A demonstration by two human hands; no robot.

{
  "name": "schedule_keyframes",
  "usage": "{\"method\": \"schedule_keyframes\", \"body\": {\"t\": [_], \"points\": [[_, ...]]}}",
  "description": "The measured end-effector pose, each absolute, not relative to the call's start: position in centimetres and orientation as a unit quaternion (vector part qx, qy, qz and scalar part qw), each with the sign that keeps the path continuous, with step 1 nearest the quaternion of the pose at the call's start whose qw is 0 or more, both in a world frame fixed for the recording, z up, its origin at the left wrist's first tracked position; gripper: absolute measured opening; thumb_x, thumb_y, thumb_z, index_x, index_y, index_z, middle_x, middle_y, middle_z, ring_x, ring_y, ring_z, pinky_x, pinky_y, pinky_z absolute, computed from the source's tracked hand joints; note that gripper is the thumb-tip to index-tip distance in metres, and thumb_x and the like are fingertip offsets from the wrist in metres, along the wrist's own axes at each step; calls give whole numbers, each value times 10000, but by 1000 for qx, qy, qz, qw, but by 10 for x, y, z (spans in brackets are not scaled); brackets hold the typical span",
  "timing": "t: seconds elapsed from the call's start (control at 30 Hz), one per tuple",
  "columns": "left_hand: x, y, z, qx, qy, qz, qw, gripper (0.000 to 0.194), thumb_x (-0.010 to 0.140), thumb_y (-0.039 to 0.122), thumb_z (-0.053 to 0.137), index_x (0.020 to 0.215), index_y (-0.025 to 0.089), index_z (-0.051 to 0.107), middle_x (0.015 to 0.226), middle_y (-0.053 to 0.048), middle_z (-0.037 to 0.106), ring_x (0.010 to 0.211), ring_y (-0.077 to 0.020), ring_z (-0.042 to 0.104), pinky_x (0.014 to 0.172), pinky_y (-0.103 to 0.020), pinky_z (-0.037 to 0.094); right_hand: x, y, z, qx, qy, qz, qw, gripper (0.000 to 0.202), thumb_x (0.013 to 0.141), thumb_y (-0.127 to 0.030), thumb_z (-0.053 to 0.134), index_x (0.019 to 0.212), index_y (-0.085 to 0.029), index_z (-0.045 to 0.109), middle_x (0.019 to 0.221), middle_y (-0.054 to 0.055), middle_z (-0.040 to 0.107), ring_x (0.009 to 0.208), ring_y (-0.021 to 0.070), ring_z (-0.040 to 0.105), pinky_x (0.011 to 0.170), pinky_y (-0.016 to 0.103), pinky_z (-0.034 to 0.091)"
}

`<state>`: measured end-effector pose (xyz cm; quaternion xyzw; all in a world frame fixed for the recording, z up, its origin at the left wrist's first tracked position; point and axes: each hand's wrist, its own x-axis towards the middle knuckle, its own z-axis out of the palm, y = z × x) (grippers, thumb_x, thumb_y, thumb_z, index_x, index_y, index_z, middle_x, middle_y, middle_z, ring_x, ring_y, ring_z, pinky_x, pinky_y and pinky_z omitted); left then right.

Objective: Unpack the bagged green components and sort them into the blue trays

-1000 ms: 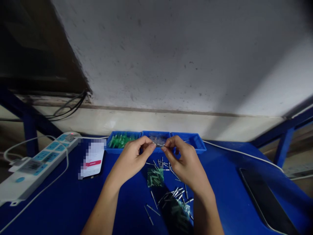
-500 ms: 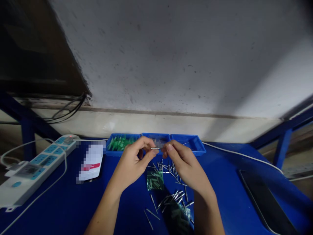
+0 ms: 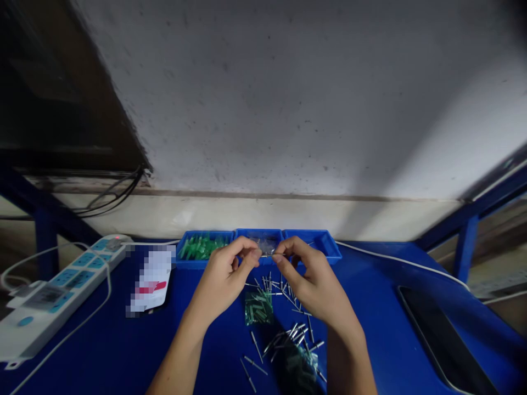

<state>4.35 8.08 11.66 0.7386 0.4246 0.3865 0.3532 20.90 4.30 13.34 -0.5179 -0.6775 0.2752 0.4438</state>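
Note:
My left hand (image 3: 224, 277) and my right hand (image 3: 315, 280) meet fingertip to fingertip above the blue table (image 3: 102, 351). Between them they pinch one thin metal pin (image 3: 267, 255), held level. Below the hands lie several loose metal pins (image 3: 288, 329) and a small pile of green sleeves (image 3: 256, 307). Behind the hands stands a row of blue trays: the left tray (image 3: 202, 248) holds green sleeves, the middle tray (image 3: 263, 237) is partly hidden by my fingers, and the right tray (image 3: 319, 241) looks nearly bare.
A white power strip (image 3: 53, 285) with a white cable lies at the left. Next to it is a white card (image 3: 151, 280). A dark flat slab (image 3: 444, 340) lies at the right. A white cable (image 3: 395, 260) runs behind. A grey wall rises behind the table.
My hands have stayed together on the pin, with the fingertips drawn slightly closer. The view has tilted a little, so everything sits lower in the picture.

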Motion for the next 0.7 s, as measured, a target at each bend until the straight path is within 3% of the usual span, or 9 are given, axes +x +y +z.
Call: {"method": "schedule_keyframes", "body": {"t": [0.27, 0.5, 0.7], "points": [[38, 84, 115, 752, 433, 362, 340, 255, 895, 358, 444, 758, 195, 584, 690, 22, 609, 678, -110, 582, 607, -237, 431, 206, 43, 133, -511, -677, 271, 455, 83, 867, -227, 502, 800, -209, 547, 723, -22, 586, 636, 96, 497, 590, 237, 382], [38, 86, 110, 732, 420, 426, 327, 92, 847, 277, 527, 834, 195, 566, 706, 25, 608, 650, -100, 587, 591, -225, 452, 205, 43, 132, -536, -646, 267, 474, 206, 911, -336, 441, 806, -205, 559, 705, -14, 589, 636, 100, 523, 572, 242, 380], [43, 80, 115, 726, 417, 457, 301, 82, 824, 281, 566, 830, 199, 570, 690, 22, 617, 631, -106, 592, 589, -232, 455, 206, 43, 132, -541, -646, 247, 478, 237, 913, -329, 432, 748, -198, 540, 655, -24, 555, 580, 91, 490, 527, 239, 361]]}}
